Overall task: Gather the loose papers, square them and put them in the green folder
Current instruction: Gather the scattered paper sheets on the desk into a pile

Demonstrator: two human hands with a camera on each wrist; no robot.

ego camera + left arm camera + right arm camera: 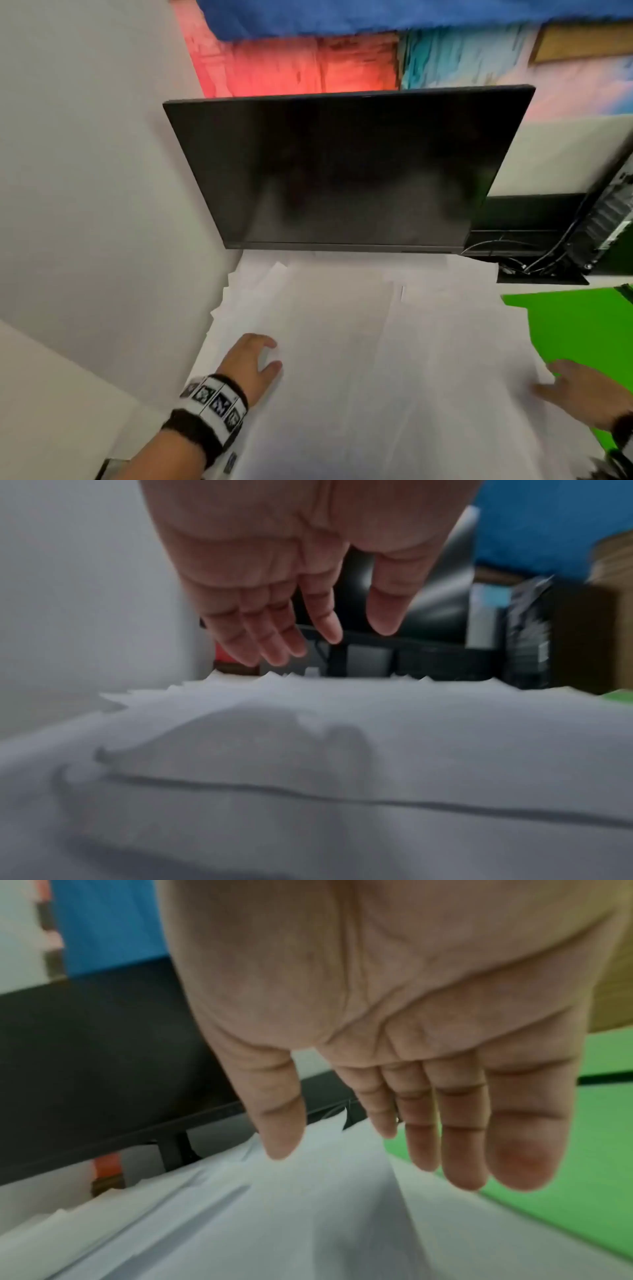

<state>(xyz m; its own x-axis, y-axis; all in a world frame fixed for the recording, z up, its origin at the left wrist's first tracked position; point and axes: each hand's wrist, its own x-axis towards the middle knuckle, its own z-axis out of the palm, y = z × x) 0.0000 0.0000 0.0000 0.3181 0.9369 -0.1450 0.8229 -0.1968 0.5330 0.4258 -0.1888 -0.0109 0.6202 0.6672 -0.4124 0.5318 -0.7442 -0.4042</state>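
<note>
Several loose white papers (359, 342) lie fanned and overlapping across the desk in front of the monitor. The green folder (579, 329) lies flat at the right, partly under the papers' right edge. My left hand (255, 359) hovers over the left side of the papers (342, 777), its fingers (274, 642) straight and holding nothing. My right hand (579, 390) is over the right edge of the papers (274, 1218) where they meet the folder (565, 1204), palm down, fingers (459, 1150) extended and empty.
A dark monitor (342, 171) stands just behind the papers. A grey partition wall (85, 171) closes the left side. A black computer case (606, 219) with cables (534, 260) sits at the back right, behind the folder.
</note>
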